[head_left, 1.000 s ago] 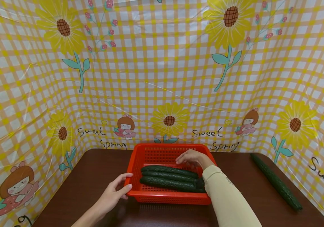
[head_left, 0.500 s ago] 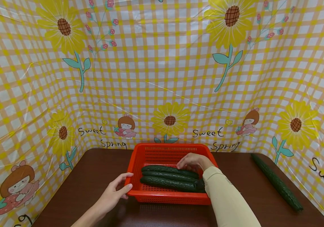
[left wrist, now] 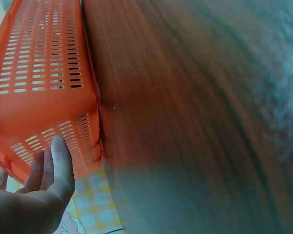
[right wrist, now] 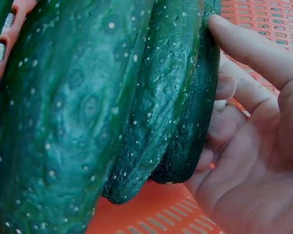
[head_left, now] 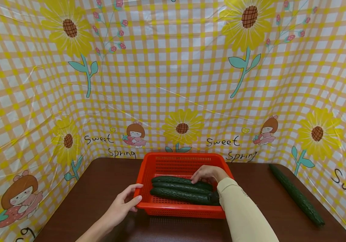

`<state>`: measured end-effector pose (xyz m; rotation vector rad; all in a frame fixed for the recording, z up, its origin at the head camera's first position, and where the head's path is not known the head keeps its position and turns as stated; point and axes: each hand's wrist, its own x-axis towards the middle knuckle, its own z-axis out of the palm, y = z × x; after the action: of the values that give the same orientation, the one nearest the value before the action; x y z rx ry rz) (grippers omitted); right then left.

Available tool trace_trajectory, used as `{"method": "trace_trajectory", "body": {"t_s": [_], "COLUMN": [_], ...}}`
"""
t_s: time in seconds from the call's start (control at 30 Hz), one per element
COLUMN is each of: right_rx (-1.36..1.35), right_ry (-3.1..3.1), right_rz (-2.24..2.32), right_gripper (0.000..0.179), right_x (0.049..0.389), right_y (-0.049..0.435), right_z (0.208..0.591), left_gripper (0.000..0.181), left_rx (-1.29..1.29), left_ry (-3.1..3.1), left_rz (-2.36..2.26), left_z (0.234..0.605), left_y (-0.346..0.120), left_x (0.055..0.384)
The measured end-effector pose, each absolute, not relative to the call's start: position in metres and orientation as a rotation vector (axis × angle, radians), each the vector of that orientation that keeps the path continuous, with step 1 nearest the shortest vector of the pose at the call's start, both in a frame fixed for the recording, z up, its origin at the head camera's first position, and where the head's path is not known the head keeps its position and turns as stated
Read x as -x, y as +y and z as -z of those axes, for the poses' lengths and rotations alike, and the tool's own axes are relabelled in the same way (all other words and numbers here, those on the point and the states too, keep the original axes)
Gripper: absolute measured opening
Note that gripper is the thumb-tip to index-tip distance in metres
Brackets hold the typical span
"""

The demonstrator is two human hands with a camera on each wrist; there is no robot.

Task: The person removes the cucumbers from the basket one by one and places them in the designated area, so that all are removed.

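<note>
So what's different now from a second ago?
The right hand has come down and a little toward the person: its fingertips were just beyond the back cucumber and now touch it. Whether it grips it yet, I can't tell. Nothing was visibly let go. The left hand is still at the basket, and the lone cucumber on the right hasn't moved.

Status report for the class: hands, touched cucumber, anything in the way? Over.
Left hand holds red basket by left rim. Right hand touching far cucumber, firm grip unclear. Other cucumbers crowd its near side.
</note>
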<state>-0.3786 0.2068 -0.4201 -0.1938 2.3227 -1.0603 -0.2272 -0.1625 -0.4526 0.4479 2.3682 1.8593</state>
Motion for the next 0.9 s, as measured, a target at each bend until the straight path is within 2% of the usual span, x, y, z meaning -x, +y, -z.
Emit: {"method": "trace_trajectory", "body": {"t_s": [0.43,0.9], "right_rx": [0.207,0.264], "right_ry": [2.382,2.392], "right_rz": [0.964,0.959], "right_gripper": [0.038,0.027], "right_x": [0.377,0.378], "right_y": [0.2041,0.2043], "right_z": [0.4208,0.4203], "left_gripper": [0.045,0.045], "left_rx": [-0.451,-0.447], "left_ry": [2.37,2.368], "left_rz": [-1.855,-1.85], "left_z": [0.4505,0.4503], "left_y": [-0.1626,-0.1618], "left_x": [0.2262,0.227]}}
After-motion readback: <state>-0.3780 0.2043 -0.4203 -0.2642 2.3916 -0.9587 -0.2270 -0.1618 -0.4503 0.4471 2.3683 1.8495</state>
